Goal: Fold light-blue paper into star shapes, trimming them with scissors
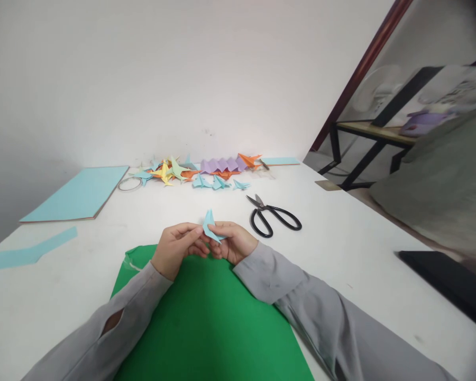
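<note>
A small light-blue folded paper piece (211, 226) is pinched between both hands above the far edge of a green sheet (206, 323). My left hand (178, 247) grips its left side with curled fingers. My right hand (233, 242) holds its right side, fingers closed round it. Both arms wear grey sleeves and rest on the white table (341, 248).
Black scissors (273, 216) lie just right of my hands. Several folded paper figures (198, 172) in blue, yellow, orange and purple line the wall, beside a tape ring (129, 183). A light-blue paper pad (79, 193) and a blue strip (27, 254) lie left. A dark object (448, 283) sits right.
</note>
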Demonstrator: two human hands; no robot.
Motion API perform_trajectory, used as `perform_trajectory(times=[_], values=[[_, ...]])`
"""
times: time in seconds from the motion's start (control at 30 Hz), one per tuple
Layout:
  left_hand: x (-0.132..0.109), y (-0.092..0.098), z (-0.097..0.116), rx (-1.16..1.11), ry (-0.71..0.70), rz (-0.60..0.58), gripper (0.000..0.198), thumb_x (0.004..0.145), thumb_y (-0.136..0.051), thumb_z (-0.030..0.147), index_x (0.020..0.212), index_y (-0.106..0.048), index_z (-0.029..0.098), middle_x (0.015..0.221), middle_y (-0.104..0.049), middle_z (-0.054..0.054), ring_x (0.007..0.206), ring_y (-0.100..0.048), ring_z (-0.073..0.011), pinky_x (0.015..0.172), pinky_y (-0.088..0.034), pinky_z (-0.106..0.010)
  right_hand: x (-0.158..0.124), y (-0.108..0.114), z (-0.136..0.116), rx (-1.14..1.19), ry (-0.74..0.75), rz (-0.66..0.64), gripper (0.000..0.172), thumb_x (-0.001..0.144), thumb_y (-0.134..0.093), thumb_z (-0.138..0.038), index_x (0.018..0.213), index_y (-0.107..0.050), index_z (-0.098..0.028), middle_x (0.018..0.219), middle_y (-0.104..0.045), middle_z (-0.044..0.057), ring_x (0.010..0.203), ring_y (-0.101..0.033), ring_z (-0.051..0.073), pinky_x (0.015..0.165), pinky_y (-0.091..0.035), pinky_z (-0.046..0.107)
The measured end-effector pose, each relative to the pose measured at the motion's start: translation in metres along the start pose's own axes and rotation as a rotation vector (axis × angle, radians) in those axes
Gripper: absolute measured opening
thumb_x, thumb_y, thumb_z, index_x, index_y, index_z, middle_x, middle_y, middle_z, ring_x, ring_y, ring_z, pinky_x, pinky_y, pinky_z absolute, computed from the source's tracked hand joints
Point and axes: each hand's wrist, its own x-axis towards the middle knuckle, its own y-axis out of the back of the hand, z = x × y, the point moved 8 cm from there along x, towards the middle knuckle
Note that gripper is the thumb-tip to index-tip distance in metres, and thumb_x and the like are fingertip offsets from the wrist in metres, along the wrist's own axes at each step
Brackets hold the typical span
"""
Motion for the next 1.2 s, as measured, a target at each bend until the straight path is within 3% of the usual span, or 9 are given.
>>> perform_trajectory(times=[0.93, 1.03, 1.2], values=[[0.002, 0.006, -0.004, -0.057, 0.054, 0.067, 0.021, 0.061, -0.068, 0.027, 0.07, -0.06, 0.009, 0.052, -0.063, -0.004, 0.047, -0.059, -0.0134, 0.049, -0.048, -0.026, 0.002, 0.001, -0.001, -0.029, 0.035, 0.029, 0.021, 0.065, -0.065, -0.028, 0.061, -0.055, -0.01, 0.046, -0.054, -0.001, 0.033, -0.047, 0.007, 0.033, -0.038, 0.018], [0.002, 0.01, -0.001, -0.02, 0.012, 0.108, 0.027, 0.06, -0.068, 0.023, 0.081, -0.058, 0.011, 0.051, -0.061, 0.0, 0.046, -0.058, -0.013, 0.048, -0.048, -0.026, 0.002, 0.002, -0.001, -0.036, 0.053, 0.04, 0.021, 0.065, -0.066, -0.028, 0.062, -0.055, -0.011, 0.046, -0.055, -0.001, 0.033, -0.048, 0.007, 0.034, -0.039, 0.018], [0.001, 0.007, 0.012, 0.122, -0.134, 0.076, 0.032, 0.063, -0.065, 0.019, 0.09, -0.05, 0.015, 0.06, -0.06, 0.003, 0.048, -0.059, -0.0128, 0.048, -0.05, -0.027, 0.003, 0.003, -0.003, -0.057, 0.107, 0.063, 0.024, 0.063, -0.068, -0.03, 0.059, -0.053, -0.011, 0.043, -0.055, -0.002, 0.032, -0.048, 0.007, 0.033, -0.038, 0.017]])
